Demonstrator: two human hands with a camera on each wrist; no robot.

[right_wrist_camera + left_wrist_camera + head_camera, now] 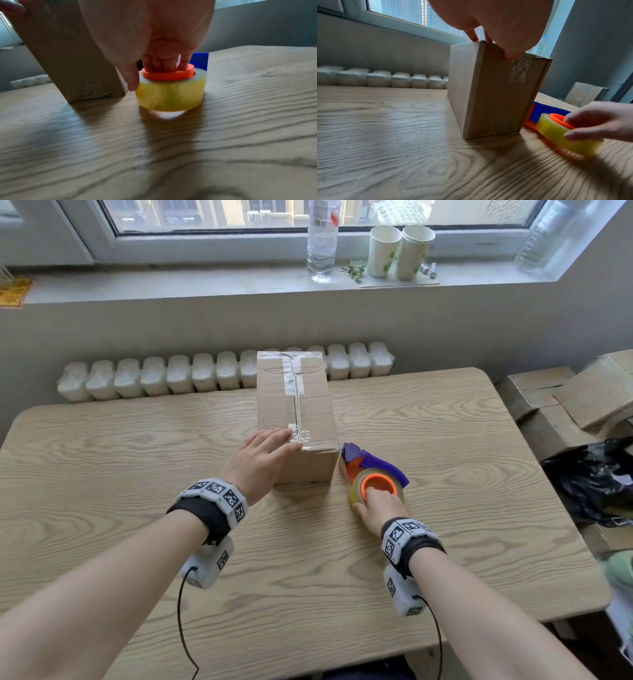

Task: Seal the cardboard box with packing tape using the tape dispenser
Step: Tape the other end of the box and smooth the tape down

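Nearest me, my right hand (378, 506) grips the tape dispenser (371, 474), which lies on its side on the table (137, 474). Four fingers (163, 63) are curled down inside the orange hub (169, 74), and my thumb presses against the outside of the yellowish tape roll (169, 94), so the roll wall is pinched between them. The dispenser's purple cutter end (352, 453) points away from me and sits just beside the near right corner of the cardboard box (296, 409).

A little farther out, my left hand (262, 460) lies flat on the near left part of the box top, fingers straight and slightly spread, their tips touching the glossy strip of tape (296, 392) at the near edge. The thumb hangs over the near face, and I judge this hand to be steadying the box.

The box stands to the left of the dispenser, its long axis running straight away from me toward the radiator (219, 374). Tape already follows the centre seam along that axis, with a cross strip at the far edge.

So the seam lies up and to the left of my right hand, which is the nearer one to the tool. Any further pass would need the dispenser lifted onto the top and drawn along that lengthwise line.
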